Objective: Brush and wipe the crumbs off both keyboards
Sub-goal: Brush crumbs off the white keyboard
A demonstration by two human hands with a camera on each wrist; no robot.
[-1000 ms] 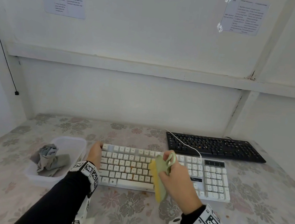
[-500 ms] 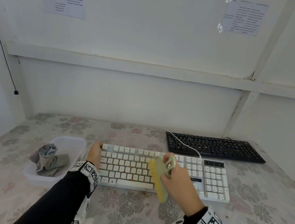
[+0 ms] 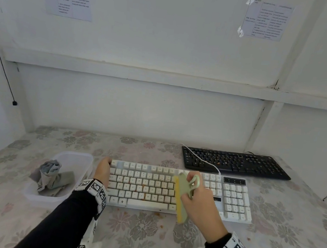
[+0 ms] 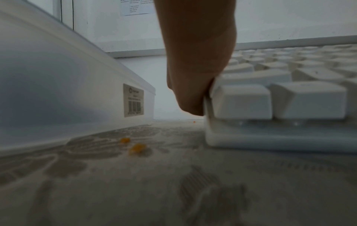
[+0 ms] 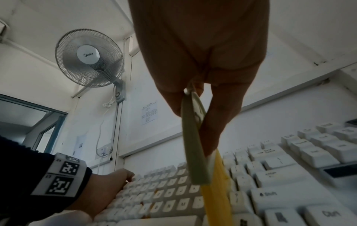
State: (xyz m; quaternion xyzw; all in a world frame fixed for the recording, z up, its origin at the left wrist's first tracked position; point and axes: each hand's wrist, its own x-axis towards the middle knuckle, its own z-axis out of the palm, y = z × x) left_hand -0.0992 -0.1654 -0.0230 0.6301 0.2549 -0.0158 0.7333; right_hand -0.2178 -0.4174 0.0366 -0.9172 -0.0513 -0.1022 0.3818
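Keyboards first: white keyboard [image 3: 179, 191] sits front and centre on the floral table [image 3: 145, 236], black keyboard [image 3: 235, 163] further back on the right. Tub [image 3: 85, 160] with cloth [image 3: 50, 175] is just left of the white one. Left hand [image 3: 102, 171] rests against the white board's left edge, can't tell how its fingers lie. Right hand [image 3: 200, 201] has fingers curled round the brush [image 3: 181, 197], yellow bristles on the keys. Orange crumbs [image 4: 137, 148] lie on the table.

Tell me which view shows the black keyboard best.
Head view: the black keyboard lies whole at the table's far right, crumbs visible on its keys. Neither wrist view shows it; both show only the white keyboard.
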